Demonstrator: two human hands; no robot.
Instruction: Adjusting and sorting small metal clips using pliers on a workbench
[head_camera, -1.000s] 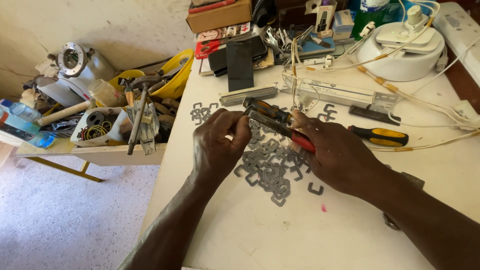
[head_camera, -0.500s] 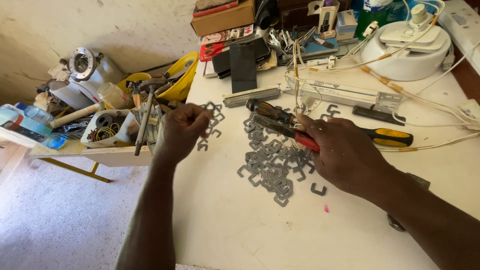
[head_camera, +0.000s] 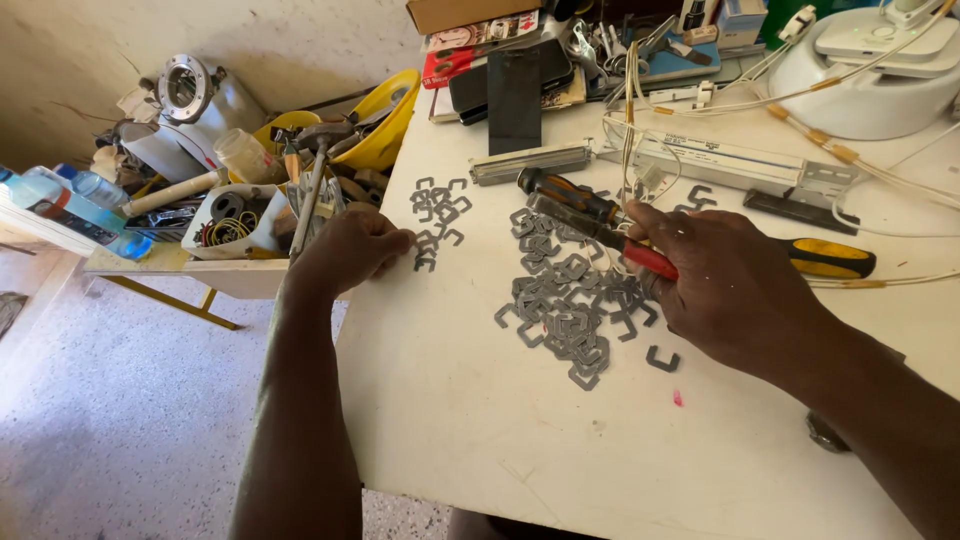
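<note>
The right hand (head_camera: 735, 290) grips red-handled pliers (head_camera: 590, 228) over the large heap of grey U-shaped metal clips (head_camera: 565, 305). Left of that heap, the loosely curled left hand (head_camera: 350, 250), apparently empty, touches a small sorted cluster of clips (head_camera: 437, 215); most seemingly remain.
</note>
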